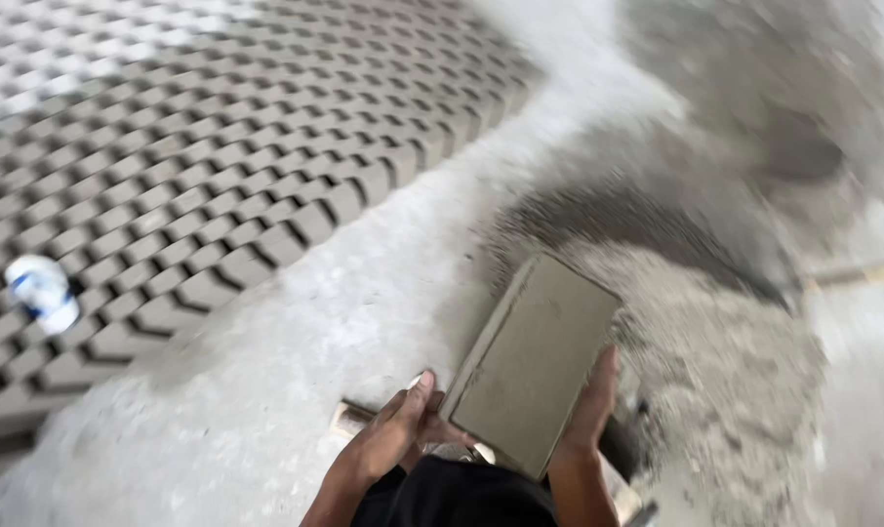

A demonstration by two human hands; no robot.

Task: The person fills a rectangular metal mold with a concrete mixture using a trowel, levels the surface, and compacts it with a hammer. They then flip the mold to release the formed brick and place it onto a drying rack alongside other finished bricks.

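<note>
A grey rectangular block mould (532,361), filled flat with wet cement mix, is tilted up between both of my hands near the bottom middle of the view. My left hand (395,434) grips its lower left corner, thumb raised along the edge. My right hand (590,402) is pressed flat against its right side. A wooden handle end (348,418) pokes out just left of my left hand. The picture is motion-blurred.
Rows of moulded grey blocks (188,185) laid in a herringbone pattern fill the left and upper left. A white and blue plastic bottle (42,291) lies on them. A heap of damp grey mix (715,293) spreads at right on the pale concrete floor (296,371).
</note>
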